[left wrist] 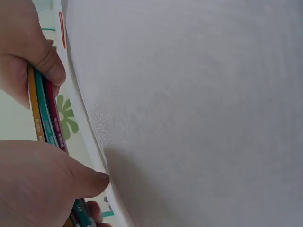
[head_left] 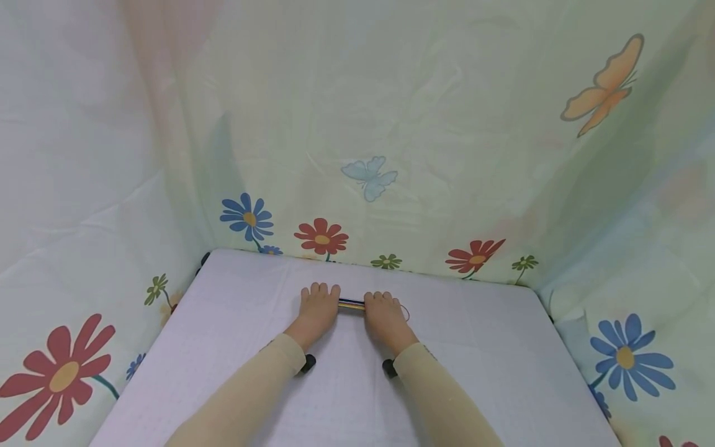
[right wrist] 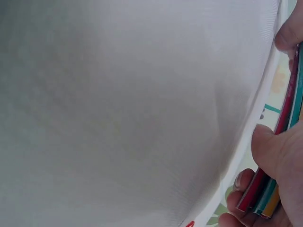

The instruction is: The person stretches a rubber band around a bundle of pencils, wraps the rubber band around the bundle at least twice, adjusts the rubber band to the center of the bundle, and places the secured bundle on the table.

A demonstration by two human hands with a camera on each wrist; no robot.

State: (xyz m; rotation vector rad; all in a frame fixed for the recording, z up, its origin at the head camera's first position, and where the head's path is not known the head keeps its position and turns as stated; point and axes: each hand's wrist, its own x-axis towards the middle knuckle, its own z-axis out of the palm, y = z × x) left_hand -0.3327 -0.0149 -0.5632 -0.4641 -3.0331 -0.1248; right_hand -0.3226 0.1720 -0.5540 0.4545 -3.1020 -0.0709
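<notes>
Both hands hold one bundle of colored pencils [head_left: 351, 304] crosswise in front of the body, over the far half of the table. My left hand [head_left: 318, 311] grips the left part of it, and my right hand [head_left: 385, 318] the right part. Yellow, teal and dark red pencils [left wrist: 42, 106] show between the hands in the left wrist view. In the right wrist view, the pencil ends [right wrist: 258, 198] stick out past the right hand, its thumb on one side and fingers on the other. A thin red loop [head_left: 408, 314] lies just right of the right hand.
The table [head_left: 475, 347] has a pale cloth. Behind it and on both sides hangs a curtain [head_left: 424, 124] printed with flowers and butterflies, close to the table's edges. Small black pieces [head_left: 389, 367] sit at both wrists.
</notes>
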